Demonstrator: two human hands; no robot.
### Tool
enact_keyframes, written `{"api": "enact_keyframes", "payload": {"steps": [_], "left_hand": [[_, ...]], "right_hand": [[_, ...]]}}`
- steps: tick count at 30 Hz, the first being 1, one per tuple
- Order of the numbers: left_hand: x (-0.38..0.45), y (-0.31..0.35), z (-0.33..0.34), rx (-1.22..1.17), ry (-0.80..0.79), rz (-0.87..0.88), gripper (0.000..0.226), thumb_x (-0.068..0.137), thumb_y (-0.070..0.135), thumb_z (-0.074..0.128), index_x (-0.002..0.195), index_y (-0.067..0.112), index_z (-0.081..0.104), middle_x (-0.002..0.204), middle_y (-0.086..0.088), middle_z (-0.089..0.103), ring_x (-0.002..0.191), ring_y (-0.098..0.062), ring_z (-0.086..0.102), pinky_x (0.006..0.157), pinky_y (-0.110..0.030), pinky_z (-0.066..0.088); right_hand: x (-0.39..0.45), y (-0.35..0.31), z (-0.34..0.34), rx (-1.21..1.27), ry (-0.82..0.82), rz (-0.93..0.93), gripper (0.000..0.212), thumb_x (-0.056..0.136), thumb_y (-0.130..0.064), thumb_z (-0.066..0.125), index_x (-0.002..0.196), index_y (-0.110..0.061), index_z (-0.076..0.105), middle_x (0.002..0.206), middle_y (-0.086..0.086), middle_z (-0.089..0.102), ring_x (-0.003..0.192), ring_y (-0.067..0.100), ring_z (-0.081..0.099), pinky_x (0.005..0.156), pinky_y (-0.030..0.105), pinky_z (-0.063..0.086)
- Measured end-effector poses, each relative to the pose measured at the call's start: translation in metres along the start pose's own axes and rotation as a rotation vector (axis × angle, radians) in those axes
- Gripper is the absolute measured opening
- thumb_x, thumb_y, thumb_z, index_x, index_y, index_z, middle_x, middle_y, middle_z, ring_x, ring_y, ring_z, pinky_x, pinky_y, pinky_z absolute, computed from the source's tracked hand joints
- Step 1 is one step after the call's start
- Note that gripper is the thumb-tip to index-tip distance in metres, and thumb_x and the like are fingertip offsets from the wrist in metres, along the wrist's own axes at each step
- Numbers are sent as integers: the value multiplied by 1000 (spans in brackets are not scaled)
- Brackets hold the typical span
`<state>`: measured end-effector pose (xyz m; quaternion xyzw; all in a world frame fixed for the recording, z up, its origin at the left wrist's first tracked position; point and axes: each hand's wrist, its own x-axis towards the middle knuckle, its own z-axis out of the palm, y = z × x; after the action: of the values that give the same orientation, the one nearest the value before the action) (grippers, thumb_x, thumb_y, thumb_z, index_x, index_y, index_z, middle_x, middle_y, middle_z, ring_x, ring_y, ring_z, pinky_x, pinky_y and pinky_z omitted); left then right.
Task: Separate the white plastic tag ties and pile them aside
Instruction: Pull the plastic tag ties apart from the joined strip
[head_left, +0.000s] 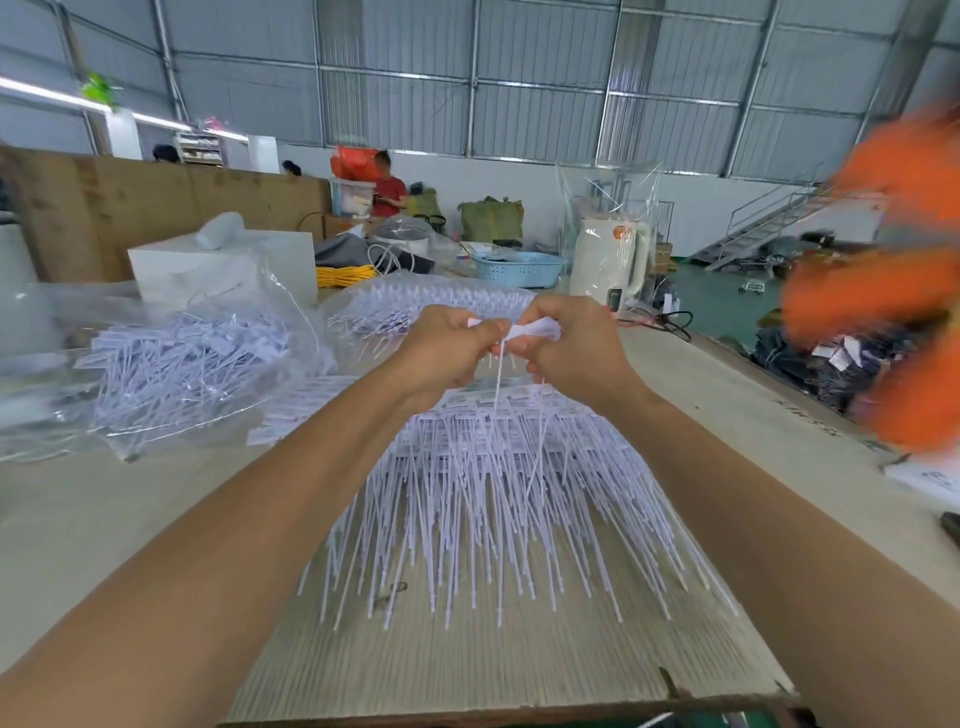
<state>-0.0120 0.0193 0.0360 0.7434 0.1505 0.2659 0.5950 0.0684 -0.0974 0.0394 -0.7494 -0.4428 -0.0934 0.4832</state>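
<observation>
Head view: left hand (441, 345) and right hand (566, 353), raised above the desk (104, 519), both pinch the flat heads of joined tag ties (519, 330), tails hanging down. Beneath lies the fanned mass of unsorted ties (483, 499); a bagged pile (176, 364) sits to the left. Step judged: pulling one tie free; next calls for a clean snap apart, then laying it aside.

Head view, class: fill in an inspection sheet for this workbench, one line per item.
Surface: pale table, board underneath the ties.
Job's things: fanned tag ties; held tie.
Clutter: bagged ties, white kettle, blue basket.
Hands: left hand and right hand both pinch the held tie.
Cables: yellow cable coil; black cord.
Surroundings: warehouse, seated person, stairs.
</observation>
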Motion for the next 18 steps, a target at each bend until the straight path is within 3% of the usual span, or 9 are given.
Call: {"api": "enact_keyframes", "payload": {"steps": [3, 6, 8, 11, 13, 16, 18], "left_hand": [[7, 0, -3, -123, -53, -92, 31, 89, 9, 60, 60, 10, 49, 35, 9, 30, 32, -6, 21, 40, -15, 16], [17, -13, -32, -219, 128, -219, 34, 91, 9, 57, 59, 11, 44, 34, 7, 27, 29, -6, 19, 38, -15, 14], [17, -26, -56, -156, 235, -225, 36, 93, 16, 58, 59, 11, 44, 38, 5, 27, 31, -7, 20, 37, -16, 16], [13, -29, -63, -98, 141, -131, 37, 95, 22, 55, 61, 12, 46, 40, 6, 32, 37, -9, 23, 36, -16, 20], [12, -19, -48, -27, 60, -46, 35, 97, 25, 51, 64, 13, 48, 46, 4, 41, 41, -10, 27, 38, -17, 22], [10, 1, -17, 75, -63, 40, 25, 99, 30, 44, 76, 22, 48, 53, 4, 50, 48, -11, 38, 49, -21, 33], [7, 6, -2, 192, -132, 115, 26, 101, 31, 40, 77, 22, 46, 58, 2, 50, 52, -11, 42, 55, -23, 38]], "right_hand": [[-8, -6, -1, -224, 71, -186, 6, 81, -5, 69, 79, -3, 63, 74, 2, 55, 73, 26, 55, 67, 38, 48], [-13, -20, -23, -278, 277, -375, 11, 82, -6, 66, 75, -12, 60, 74, -6, 55, 65, 16, 59, 54, 32, 50], [-7, -22, -59, -43, 425, -276, 15, 81, -15, 66, 73, -23, 56, 67, -8, 58, 57, 9, 61, 49, 22, 47], [5, -9, -110, 450, 472, 23, 17, 83, -11, 64, 73, -19, 54, 50, -7, 57, 44, 9, 59, 47, 27, 51], [7, 2, -113, 584, 365, 219, 15, 88, -4, 60, 77, -12, 53, 60, 4, 56, 42, 10, 57, 49, 28, 53], [-2, 8, -79, 525, 13, 392, 6, 87, -2, 60, 86, -7, 58, 77, 12, 58, 48, 14, 62, 52, 31, 57], [-6, 7, -54, 489, -158, 422, 11, 86, -3, 62, 97, -3, 59, 89, 17, 65, 65, 20, 70, 68, 42, 60]]}}
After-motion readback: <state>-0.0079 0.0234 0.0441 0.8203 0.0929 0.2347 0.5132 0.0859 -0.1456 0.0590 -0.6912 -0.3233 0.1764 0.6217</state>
